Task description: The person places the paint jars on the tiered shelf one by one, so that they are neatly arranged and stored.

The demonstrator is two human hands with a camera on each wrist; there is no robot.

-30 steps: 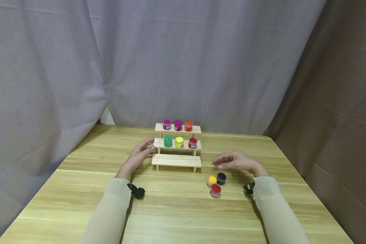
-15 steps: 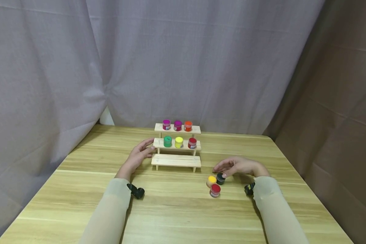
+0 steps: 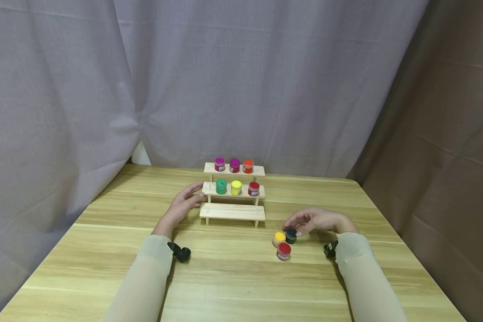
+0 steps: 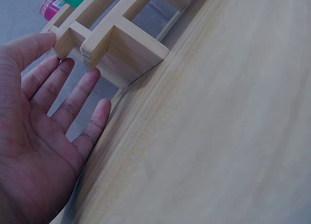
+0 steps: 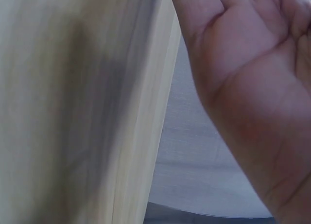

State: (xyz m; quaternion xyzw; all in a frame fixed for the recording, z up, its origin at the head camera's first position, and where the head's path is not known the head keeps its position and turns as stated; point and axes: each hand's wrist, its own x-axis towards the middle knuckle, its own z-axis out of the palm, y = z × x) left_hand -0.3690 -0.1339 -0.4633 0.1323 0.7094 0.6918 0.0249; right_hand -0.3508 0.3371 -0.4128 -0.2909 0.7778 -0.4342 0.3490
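A three-tier wooden display stand (image 3: pixel 232 212) stands at the table's middle. Its middle tier bears a green jar (image 3: pixel 221 187), a yellow jar (image 3: pixel 236 188) and a red jar (image 3: pixel 253 189). My left hand (image 3: pixel 180 206) is at the stand's left end; in the left wrist view its thumb and extended fingers (image 4: pixel 77 100) touch or nearly touch the board ends. On the table, my right hand (image 3: pixel 319 220) has its thumb and fingers about a black-lidded paint jar (image 3: pixel 291 236). In the right wrist view only the palm shows, with the fingertips cut off.
Close to the black jar stand a yellow-orange jar (image 3: pixel 279 239) and a red-lidded jar (image 3: pixel 284 251). Two magenta jars, one of them the left magenta jar (image 3: pixel 219 165), and an orange jar (image 3: pixel 248 167) sit on the top tier. Grey curtain (image 3: pixel 241 89) hangs behind the table.
My right hand has come down and toward me from above the loose jars to the black one, then shifted slightly right. The left hand and the jars stay about where they were.
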